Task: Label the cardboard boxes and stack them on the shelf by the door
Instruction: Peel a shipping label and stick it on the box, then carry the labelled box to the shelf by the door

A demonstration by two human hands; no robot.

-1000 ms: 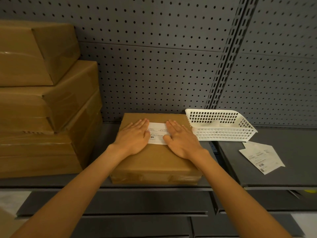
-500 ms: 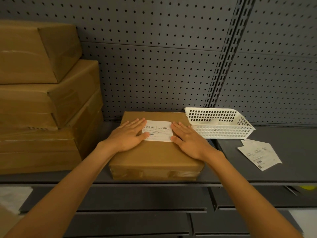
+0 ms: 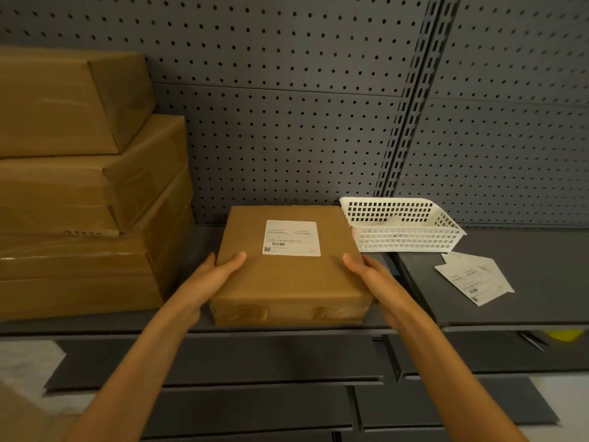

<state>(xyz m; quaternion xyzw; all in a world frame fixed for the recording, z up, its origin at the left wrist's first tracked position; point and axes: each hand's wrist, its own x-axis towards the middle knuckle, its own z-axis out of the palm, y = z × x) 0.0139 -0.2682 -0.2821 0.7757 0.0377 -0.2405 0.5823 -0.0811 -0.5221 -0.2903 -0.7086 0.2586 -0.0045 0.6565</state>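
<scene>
A flat brown cardboard box [image 3: 288, 275] lies on the grey shelf [image 3: 497, 307] in the middle of the view. A white printed label [image 3: 291, 238] is stuck flat on its top, toward the back. My left hand [image 3: 216, 275] grips the box's left side, thumb on top and fingers down the edge. My right hand [image 3: 371, 275] grips the right side the same way. A stack of three larger taped cardboard boxes [image 3: 86, 193] stands on the shelf to the left.
A white plastic mesh basket [image 3: 401, 229] sits just right of the box, against the grey pegboard wall [image 3: 287, 122]. Loose white label sheets [image 3: 475, 277] lie on the shelf further right. Lower grey shelves [image 3: 255, 358] stick out below.
Both hands lay flat on top of the box beside the label. They slid outward off the label to the box's left and right sides and now grip it.
</scene>
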